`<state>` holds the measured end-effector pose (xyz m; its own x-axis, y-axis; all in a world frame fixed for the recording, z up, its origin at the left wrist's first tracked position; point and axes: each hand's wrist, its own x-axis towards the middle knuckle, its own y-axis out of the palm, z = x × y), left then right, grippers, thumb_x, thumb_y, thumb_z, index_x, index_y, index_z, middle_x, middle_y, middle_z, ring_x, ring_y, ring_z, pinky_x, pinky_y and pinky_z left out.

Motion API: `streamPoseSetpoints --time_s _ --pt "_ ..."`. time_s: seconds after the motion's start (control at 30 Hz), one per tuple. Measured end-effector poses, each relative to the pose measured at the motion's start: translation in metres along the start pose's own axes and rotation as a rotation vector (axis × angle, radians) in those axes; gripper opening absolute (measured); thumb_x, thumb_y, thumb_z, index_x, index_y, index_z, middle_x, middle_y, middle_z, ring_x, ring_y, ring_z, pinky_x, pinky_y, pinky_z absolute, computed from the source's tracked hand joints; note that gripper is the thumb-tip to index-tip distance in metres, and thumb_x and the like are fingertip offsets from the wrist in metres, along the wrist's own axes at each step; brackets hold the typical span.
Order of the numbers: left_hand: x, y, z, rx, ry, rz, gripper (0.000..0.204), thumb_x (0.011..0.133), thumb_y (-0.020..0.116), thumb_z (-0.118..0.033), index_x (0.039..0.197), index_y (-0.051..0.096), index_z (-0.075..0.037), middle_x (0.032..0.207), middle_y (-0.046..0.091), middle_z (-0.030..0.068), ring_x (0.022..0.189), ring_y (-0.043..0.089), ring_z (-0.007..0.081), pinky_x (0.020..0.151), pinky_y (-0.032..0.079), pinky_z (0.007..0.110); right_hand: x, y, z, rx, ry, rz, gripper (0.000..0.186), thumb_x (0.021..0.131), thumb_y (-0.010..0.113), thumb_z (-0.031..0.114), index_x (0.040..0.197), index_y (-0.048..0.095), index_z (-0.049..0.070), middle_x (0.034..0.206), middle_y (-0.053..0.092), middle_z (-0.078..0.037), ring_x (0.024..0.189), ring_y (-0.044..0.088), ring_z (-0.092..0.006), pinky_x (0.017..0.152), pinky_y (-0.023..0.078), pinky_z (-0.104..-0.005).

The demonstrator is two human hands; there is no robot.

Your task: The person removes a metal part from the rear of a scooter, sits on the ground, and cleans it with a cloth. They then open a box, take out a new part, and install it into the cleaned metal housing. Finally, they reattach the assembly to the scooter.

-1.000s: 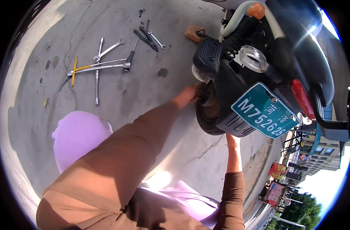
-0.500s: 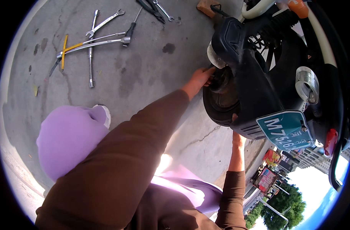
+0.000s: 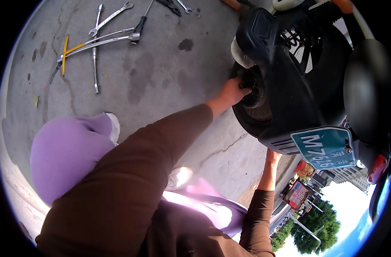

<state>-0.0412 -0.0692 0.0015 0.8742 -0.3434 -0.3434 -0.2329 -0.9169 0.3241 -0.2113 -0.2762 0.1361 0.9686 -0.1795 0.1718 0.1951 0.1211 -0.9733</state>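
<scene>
A motor scooter's rear wheel point(image 3: 252, 122), with its dark tyre and dusty hub, shows beneath a black rear fender point(image 3: 285, 105). My left hand point(image 3: 233, 91) is at the wheel hub, thumb bent inward and fingers curled. What those fingers pinch, if anything, is hidden in the dark hub area. On the far side of the tyre, my right hand point(image 3: 273, 156) reaches up under the fender's lower edge. Its fingers are out of sight there. A teal licence plate point(image 3: 323, 147) hangs from the fender's rear.
On the concrete at upper left lie a combination wrench point(image 3: 111, 19), a cross-shaped lug wrench point(image 3: 95, 64), a yellow-handled tool point(image 3: 65, 55) and a screwdriver point(image 3: 140, 25). Pliers point(image 3: 169, 6) and a small wrench point(image 3: 184, 6) lie farther off. Beyond the road stands a tree point(image 3: 317, 225).
The view has shifted slightly. My left hand has turned at the hub, its thumb now showing inward. Less of my right hand shows beside the tyre.
</scene>
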Motion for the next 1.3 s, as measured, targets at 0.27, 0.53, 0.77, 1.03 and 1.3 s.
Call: streamPoseSetpoints --time_s 0.27,0.53,0.77,1.03,1.3 --pt "-0.003 -0.002 0.002 -0.261 -0.022 0.016 0.030 0.072 0.077 -0.014 0.087 0.060 0.005 0.068 0.063 0.0105 0.057 0.063 0.0168 0.053 0.051 0.029 -0.001 -0.001 -0.014 0.161 0.136 0.060 0.040 0.086 0.066 0.020 0.120 0.056 0.001 0.119 0.058 -0.014 0.107 0.052 -0.0270 0.094 0.041 -0.0391" --pt "-0.007 -0.011 -0.006 -0.278 -0.096 0.069 0.023 0.073 0.074 -0.011 0.080 0.065 0.008 0.067 0.064 0.0114 0.058 0.065 0.0176 0.054 0.055 0.028 -0.001 0.000 -0.046 0.136 0.066 0.062 0.039 0.086 0.065 0.016 0.121 0.055 0.000 0.122 0.056 -0.014 0.109 0.052 -0.0269 0.096 0.040 -0.0384" --pt "-0.007 -0.022 -0.001 -0.542 -0.268 0.153 0.027 0.077 0.073 -0.014 0.091 0.062 0.007 0.083 0.066 0.0163 0.071 0.067 0.0234 0.063 0.057 0.031 -0.001 0.000 -0.046 0.119 0.037 0.056 0.040 0.085 0.066 0.016 0.121 0.055 0.000 0.123 0.056 -0.015 0.110 0.052 -0.0277 0.097 0.040 -0.0388" --pt "-0.012 -0.026 -0.020 -0.559 -0.396 0.192 0.036 0.079 0.074 -0.018 0.100 0.060 0.008 0.084 0.063 0.0180 0.072 0.066 0.0284 0.068 0.058 0.035 -0.004 0.007 -0.049 0.211 0.010 -0.020 0.038 0.084 0.066 0.014 0.118 0.057 0.000 0.120 0.058 -0.014 0.107 0.053 -0.0279 0.094 0.042 -0.0392" --pt "0.001 -0.027 -0.013 -0.524 -0.375 0.254 0.032 0.079 0.072 -0.010 0.100 0.060 0.011 0.086 0.063 0.0198 0.073 0.067 0.0290 0.066 0.060 0.036 -0.003 0.007 -0.051 0.180 0.004 -0.004 0.038 0.086 0.065 0.013 0.120 0.056 -0.001 0.122 0.057 -0.014 0.109 0.052 -0.0273 0.096 0.041 -0.0386"
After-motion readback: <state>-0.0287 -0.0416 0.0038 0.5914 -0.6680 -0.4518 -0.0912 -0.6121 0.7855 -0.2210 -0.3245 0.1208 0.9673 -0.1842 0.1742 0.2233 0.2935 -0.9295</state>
